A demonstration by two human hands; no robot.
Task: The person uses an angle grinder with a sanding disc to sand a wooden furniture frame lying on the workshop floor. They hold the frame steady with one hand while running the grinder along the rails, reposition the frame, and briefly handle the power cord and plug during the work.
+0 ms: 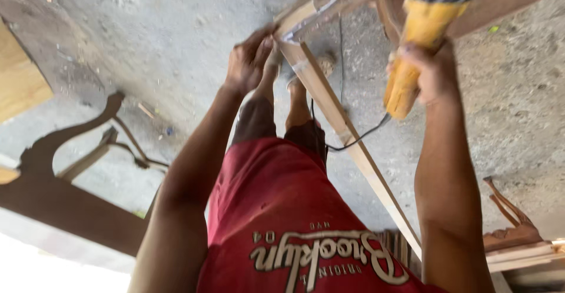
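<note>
My right hand (432, 72) grips the yellow handle of a corded power tool (421, 40) whose dark head points up at the top of the view. A black cord (359, 137) trails from its base. My left hand (250, 60) presses on the corner of a pale wooden frame (329, 101), where a long slat runs down to the right. My legs and feet stand on the concrete floor below the frame, and my red shirt fills the bottom middle of the view.
A dark carved wooden furniture piece (56, 175) lies on the concrete floor at left. A pale board (17, 78) sits at the far left edge. Carved brown wooden parts (512, 222) and pale slats lie at lower right.
</note>
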